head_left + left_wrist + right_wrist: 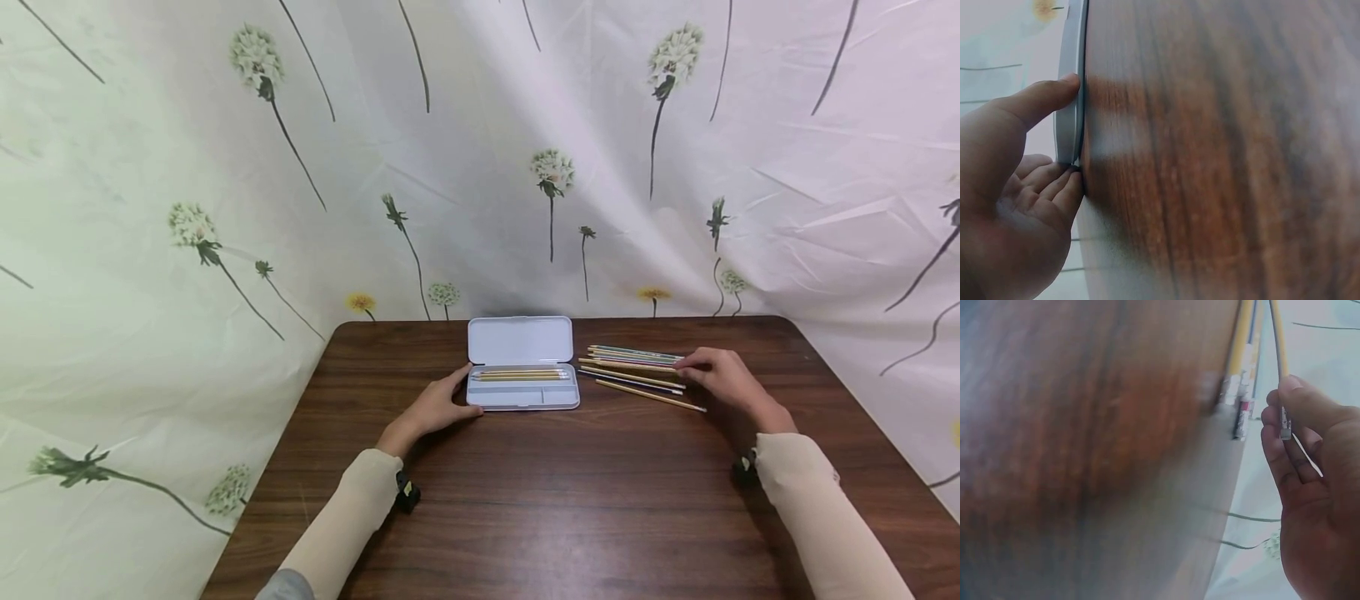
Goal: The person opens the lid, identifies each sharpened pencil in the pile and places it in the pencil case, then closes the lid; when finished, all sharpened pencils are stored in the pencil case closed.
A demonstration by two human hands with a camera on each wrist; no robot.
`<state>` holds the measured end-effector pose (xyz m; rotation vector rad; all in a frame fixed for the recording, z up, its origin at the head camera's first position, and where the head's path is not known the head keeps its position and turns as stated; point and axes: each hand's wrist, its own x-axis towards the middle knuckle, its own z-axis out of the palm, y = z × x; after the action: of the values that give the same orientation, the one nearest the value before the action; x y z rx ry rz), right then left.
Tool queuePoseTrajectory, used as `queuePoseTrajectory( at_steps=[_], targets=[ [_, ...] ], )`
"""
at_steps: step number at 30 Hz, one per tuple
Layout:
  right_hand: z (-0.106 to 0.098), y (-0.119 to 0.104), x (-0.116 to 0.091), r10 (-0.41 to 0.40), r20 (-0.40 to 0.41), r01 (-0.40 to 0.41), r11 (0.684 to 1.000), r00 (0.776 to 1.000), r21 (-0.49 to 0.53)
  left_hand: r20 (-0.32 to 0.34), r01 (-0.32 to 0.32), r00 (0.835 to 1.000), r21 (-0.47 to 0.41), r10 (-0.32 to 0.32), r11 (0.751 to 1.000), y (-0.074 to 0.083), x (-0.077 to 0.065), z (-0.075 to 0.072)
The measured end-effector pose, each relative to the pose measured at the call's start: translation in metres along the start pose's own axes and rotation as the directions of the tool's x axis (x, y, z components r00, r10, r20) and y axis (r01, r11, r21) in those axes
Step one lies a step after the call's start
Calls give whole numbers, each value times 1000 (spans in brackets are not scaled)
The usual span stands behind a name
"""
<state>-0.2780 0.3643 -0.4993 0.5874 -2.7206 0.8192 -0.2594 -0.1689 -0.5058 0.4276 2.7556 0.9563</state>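
Note:
A white pencil case (522, 400) lies with its lid (520, 340) raised. Several yellow pencils (517, 377) rest side by side in its back compartment. My left hand (435, 407) grips the case's left end, thumb on the front side and fingers toward the back corner. In the left wrist view, the thumb (1054, 94) presses the case's side wall (1067, 134). To the right of the case, my right hand (723, 379) pinches a yellow pencil (1279, 344) near its eraser end between thumb and fingers. The pencil is lifted off the others in the right wrist view.
Several loose pencils (637, 382) lie in a loose row on the brown wooden table (555, 500), right of the case, some yellow and some darker. Behind the table's back edge hangs a white cloth (480, 208) printed with dandelions.

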Motion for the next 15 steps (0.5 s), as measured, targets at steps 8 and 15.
queuePoseTrajectory(
  at_steps=[8, 15],
  targets=[
    [-4, -15, 12, -67, -54, 72, 994, 996, 81, -5, -4, 1000, -18, 4, 1000, 0, 0, 0],
    [-6, -38, 29, -119, -64, 124, 988, 991, 92, -4, -8, 1000, -34, 8, 999, 0, -1, 0]
  ],
)
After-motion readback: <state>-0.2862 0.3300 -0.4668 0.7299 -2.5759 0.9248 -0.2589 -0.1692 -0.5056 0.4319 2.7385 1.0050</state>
